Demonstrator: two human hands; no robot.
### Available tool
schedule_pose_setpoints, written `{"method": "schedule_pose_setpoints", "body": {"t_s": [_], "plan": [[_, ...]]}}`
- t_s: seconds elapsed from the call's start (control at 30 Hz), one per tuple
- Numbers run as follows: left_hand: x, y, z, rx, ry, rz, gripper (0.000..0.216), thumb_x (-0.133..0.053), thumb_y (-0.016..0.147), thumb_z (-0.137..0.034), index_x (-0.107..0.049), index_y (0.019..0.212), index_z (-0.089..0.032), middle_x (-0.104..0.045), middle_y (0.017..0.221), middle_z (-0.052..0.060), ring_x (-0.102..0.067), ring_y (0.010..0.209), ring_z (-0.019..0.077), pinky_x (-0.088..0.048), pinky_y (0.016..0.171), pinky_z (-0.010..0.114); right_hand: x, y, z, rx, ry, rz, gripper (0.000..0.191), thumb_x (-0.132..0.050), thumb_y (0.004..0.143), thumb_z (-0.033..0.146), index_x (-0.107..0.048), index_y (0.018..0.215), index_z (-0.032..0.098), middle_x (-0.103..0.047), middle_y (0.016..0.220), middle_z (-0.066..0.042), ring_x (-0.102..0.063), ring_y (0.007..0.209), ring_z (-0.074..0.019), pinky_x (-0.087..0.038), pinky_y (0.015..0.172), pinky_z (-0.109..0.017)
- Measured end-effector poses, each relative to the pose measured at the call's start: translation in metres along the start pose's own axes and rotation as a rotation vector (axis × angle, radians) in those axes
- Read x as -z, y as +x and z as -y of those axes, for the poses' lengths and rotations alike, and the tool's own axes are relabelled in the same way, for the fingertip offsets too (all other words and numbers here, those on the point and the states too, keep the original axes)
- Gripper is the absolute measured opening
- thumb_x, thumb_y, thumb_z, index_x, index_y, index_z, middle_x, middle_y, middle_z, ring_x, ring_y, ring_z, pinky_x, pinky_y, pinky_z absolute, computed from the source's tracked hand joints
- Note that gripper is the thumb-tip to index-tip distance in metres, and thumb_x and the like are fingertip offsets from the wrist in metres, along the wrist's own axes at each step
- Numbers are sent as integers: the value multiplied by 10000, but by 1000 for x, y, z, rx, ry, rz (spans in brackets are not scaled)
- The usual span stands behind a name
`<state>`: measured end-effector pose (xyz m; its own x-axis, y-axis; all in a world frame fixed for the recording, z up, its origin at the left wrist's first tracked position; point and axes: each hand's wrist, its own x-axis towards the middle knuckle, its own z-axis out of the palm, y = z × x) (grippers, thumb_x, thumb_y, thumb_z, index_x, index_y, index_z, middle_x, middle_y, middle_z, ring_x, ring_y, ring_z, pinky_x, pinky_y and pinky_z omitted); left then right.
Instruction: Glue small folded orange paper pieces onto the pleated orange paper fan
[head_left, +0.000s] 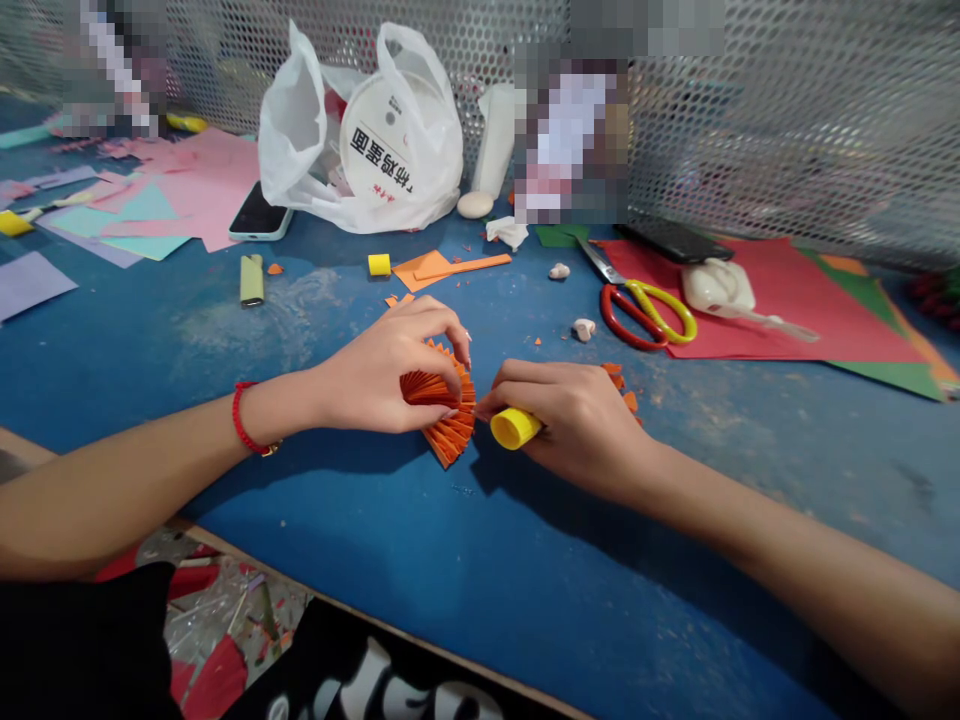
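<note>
My left hand (409,365), with a red cord bracelet at its wrist, curls its thumb and fingers round a pleated orange paper fan (454,425) on the blue tabletop. The folds spread in a curve towards the right. Just beside it, my right hand (577,415) is closed round a yellow glue stick (516,428). Its fingertips are close to the fan's right edge; whether they touch it I cannot tell. More orange folded paper (616,380) shows partly behind my right hand. A short yellow cap (379,265) stands beyond my left hand, near orange paper strips (442,268).
Red-and-yellow-handled scissors (649,315) lie at right by red paper (795,300), a white case (718,287) and a black phone (675,240). Behind are a white plastic bag (292,150) and a perforated metal screen (780,120). Leftward lie a lighter (252,281), a phone (260,212) and pink paper (214,180).
</note>
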<state>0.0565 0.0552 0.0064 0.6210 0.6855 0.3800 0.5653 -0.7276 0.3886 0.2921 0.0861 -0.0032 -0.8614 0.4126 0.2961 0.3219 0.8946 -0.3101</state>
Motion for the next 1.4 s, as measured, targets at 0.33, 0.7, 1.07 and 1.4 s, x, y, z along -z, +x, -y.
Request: {"method": "schedule_pose_setpoints", "body": {"t_s": [0.33, 0.7, 1.07, 1.4], "plan": [[-2, 1, -1, 3, -30, 3, 89, -701, 801, -179, -709, 714, -197, -659, 1048, 65, -571, 1083, 241, -434, 986, 433, 0, 1, 0, -19, 2, 7, 207, -516, 791, 60, -692, 808, 166, -675, 794, -41, -606, 643, -144, -334, 563, -262], [-1, 2, 2, -6, -81, 6, 90, -698, 820, -173, -733, 743, -204, -665, 1030, 68, -575, 1072, 231, -457, 974, 420, 11, 1, -3, -50, 60, 66, 192, -622, 769, 163, -654, 958, 166, -679, 913, -61, -633, 743, -183, -395, 626, -278], [0, 2, 9, 0, -148, 32, 70, -702, 841, -193, -747, 795, -221, -670, 1030, 63, -580, 1078, 216, -476, 966, 398, 4, 0, -10, -7, 103, 98, 198, -623, 805, 146, -671, 995, 175, -679, 963, -56, -633, 751, -163, -410, 643, -261], [0, 3, 12, -2, -157, 57, 33, -733, 819, -232, -763, 812, -223, -666, 1049, 73, -583, 1074, 225, -467, 972, 405, 5, -2, -11, 3, 117, 28, 150, -625, 804, 145, -694, 935, 169, -689, 911, -55, -626, 727, -161, -413, 631, -265]]}}
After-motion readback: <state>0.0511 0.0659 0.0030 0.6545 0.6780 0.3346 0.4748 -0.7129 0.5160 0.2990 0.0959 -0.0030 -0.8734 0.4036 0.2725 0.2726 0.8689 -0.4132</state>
